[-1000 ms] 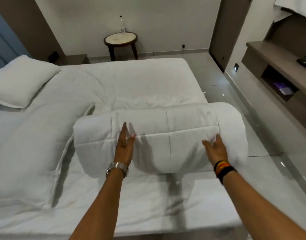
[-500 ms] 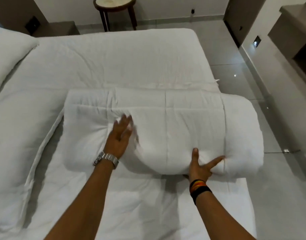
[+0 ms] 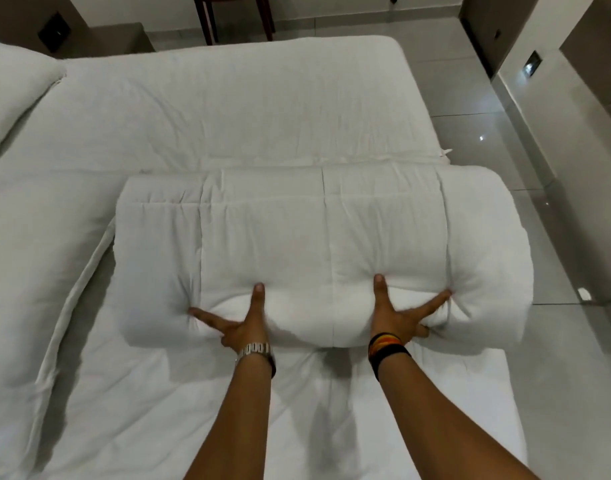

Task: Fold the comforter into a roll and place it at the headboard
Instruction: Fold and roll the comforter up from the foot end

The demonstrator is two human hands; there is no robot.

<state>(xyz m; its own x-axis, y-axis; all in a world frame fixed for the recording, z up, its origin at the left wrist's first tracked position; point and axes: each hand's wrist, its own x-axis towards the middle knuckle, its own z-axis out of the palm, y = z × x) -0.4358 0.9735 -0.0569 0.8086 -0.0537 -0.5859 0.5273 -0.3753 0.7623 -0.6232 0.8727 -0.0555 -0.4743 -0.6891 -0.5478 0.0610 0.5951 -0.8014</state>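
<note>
Comforter (image 3: 324,237): white, quilted, stitched into broad panels, wound into a thick roll lying crosswise on the bed (image 3: 227,109), nearer the foot end than the pillows. Roll is plump and puckered, with a seam running along its top and vertical stitch lines dividing it into sections; the right end bulges and overhangs the mattress edge above the tiled floor (image 3: 487,109). The unrolled remainder of the comforter lies flat beneath and toward the viewer, creased. Left hand (image 3: 243,323): pressed into the roll's near face, thumb and forefinger splayed wide, the other fingers buried in the fabric; the hand grips a fold, dimpling the padding. A metal watch (image 3: 255,351) on that wrist. Right hand (image 3: 397,317): likewise dug into the near face, thumb upward and forefinger stretched out to the right, remaining fingers tucked under the roll; clamped on the comforter. Striped and black wristbands (image 3: 387,346) on that wrist. Pillow (image 3: 9,95): white, at the far left, well apart from the roll. A second padded white edge runs along the left side of the bed, just beside the roll's left end. Open mattress surface lies beyond the roll toward the far edge. Wooden stool legs (image 3: 210,22) stand on the floor beyond the bed. A wall unit (image 3: 574,81) borders the floor at right.
</note>
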